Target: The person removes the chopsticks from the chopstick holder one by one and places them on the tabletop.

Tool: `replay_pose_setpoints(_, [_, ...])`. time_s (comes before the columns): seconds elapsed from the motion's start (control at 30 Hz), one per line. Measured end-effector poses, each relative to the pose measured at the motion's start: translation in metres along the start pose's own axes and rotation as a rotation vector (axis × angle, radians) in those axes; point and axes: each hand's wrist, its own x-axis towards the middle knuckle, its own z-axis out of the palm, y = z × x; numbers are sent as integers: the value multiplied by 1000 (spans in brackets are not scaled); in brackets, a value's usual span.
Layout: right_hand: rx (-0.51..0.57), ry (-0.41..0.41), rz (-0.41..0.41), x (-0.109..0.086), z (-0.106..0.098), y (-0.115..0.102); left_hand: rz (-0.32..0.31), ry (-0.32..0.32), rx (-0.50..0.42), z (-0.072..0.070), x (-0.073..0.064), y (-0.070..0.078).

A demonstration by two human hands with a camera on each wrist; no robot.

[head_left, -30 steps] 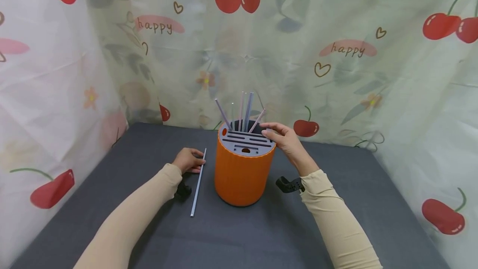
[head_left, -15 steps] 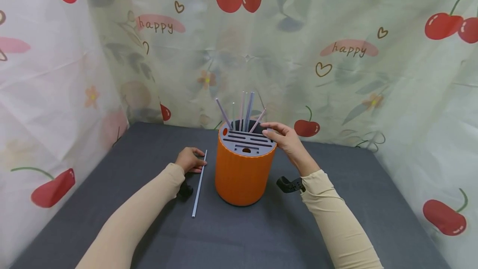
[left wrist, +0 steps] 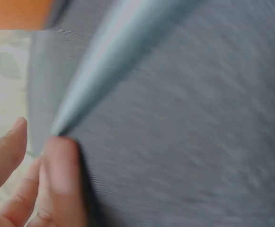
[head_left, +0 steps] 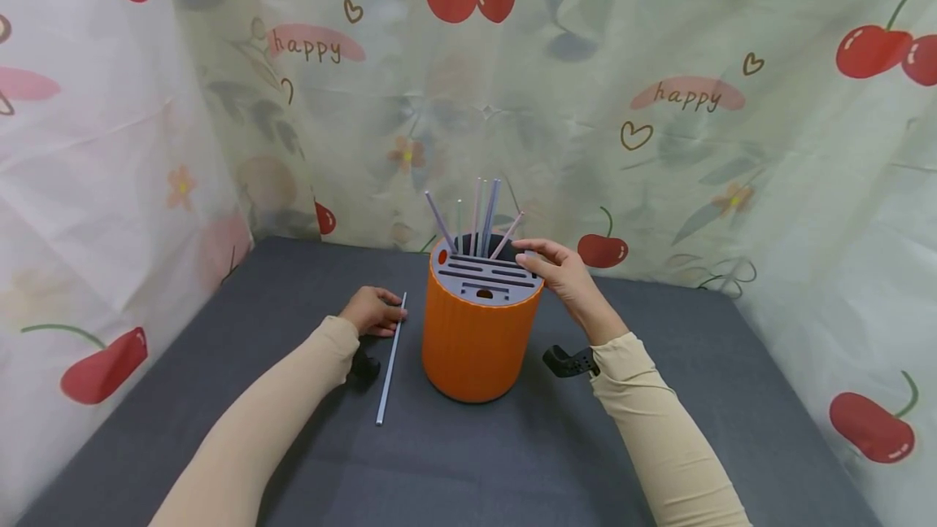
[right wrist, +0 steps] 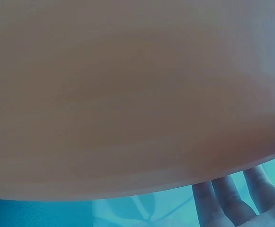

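Observation:
A round orange knife block (head_left: 472, 348) with a slotted grey top (head_left: 483, 273) stands upright on the table. Several thin straws (head_left: 489, 218) in pale pink, purple and clear poke out of its rear opening. My right hand (head_left: 560, 275) grips the right rim of the block, thumb on top and fingers behind; in the right wrist view its fingers (right wrist: 232, 198) show past the orange wall (right wrist: 128, 104). Left of the block, a long pale blue straw (head_left: 390, 368) slants along the tabletop. My left hand (head_left: 372, 311) pinches its far part at the fingertips (left wrist: 61, 161).
The dark grey cloth-covered table (head_left: 454, 470) spreads around the block. A curtain (head_left: 505, 112) printed with cherries closes off the back and both sides. Black straps with wrist cameras (head_left: 569, 362) hang under both wrists.
Both hands, the block and the blue straw keep nearly the same places. The whole head view has shifted slightly.

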Motion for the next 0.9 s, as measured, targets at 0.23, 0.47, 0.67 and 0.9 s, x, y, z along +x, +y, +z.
replay_pose_setpoints(0.23, [16,3,-8,1,1,1,154,-117,-189,-14,-25,41])
replay_pose_setpoints(0.47, [8,4,-23,0,-1,2,494,-206,-369,-23,-90,117])
replay_pose_setpoints(0.67, [19,8,-29,0,-1,1,597,-235,-301,-13,-116,138])
replay_pose_setpoints(0.9, [28,1,-21,0,1,3,578,-221,-310,0,-112,133])
